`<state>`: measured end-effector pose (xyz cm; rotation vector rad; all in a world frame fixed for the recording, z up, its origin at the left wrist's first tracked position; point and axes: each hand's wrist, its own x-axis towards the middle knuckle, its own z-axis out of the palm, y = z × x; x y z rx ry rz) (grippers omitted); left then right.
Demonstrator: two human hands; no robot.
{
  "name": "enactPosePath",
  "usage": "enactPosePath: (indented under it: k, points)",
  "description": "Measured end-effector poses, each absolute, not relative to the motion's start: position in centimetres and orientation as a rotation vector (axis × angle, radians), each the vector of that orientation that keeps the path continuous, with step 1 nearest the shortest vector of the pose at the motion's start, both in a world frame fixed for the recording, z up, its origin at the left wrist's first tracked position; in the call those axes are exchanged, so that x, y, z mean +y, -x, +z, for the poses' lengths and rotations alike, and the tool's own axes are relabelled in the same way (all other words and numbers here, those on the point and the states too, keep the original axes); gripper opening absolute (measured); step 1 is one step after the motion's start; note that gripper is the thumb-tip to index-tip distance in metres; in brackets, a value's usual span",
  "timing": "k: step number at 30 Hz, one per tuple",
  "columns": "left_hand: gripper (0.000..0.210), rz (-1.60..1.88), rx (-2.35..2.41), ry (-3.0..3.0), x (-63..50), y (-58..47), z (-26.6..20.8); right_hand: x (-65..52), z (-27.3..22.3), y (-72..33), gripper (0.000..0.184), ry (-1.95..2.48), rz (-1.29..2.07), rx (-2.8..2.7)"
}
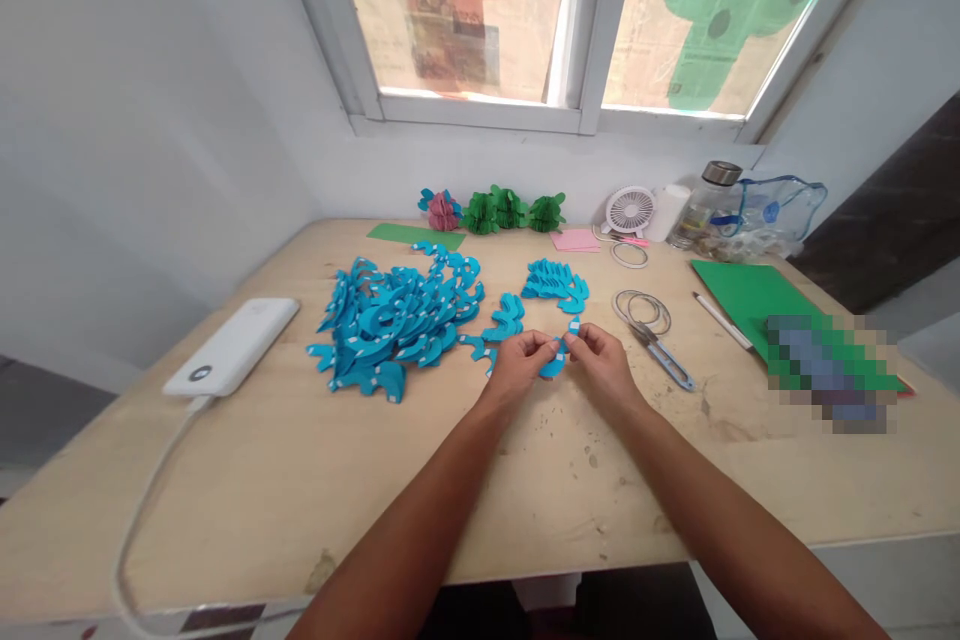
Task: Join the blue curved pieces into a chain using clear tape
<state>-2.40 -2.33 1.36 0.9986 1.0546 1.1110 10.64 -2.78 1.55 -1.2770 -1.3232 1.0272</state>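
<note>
Both of my hands meet near the middle of the table over a blue paper cutout (pixel 553 366) with small white patches on it. My left hand (pixel 523 360) pinches its left side, and my right hand (pixel 598 360) pinches the upper right part. Just left of my left hand lie a few loose blue cutouts (pixel 506 318). Farther left spreads a large heap of similar blue paper pieces (pixel 397 315). Beyond my hands sits a folded, stacked blue paper strip (pixel 555 282). The fingertips partly cover the piece they hold.
Thread snips (pixel 664 357) and a coiled cable (pixel 643 312) lie right of my hands. A green sheet (pixel 757 305) and a pen (pixel 721 322) are farther right. Green paper figures (pixel 506 208), a small fan (pixel 630 211) and a bottle (pixel 705 208) line the back. A white power bank (pixel 232 348) lies left.
</note>
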Motion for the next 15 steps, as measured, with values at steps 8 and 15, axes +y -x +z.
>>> enactPosePath:
  k: [8,15]
  points:
    - [0.028,0.932,0.947,-1.113,-2.3,2.7,0.9,-2.5,0.8,-10.6,0.025,1.191,1.088,-1.260]
    - [0.024,0.886,0.945,-1.164,-2.0,2.9,0.3,-2.2,0.4,-11.3,0.029,1.308,0.949,-1.227]
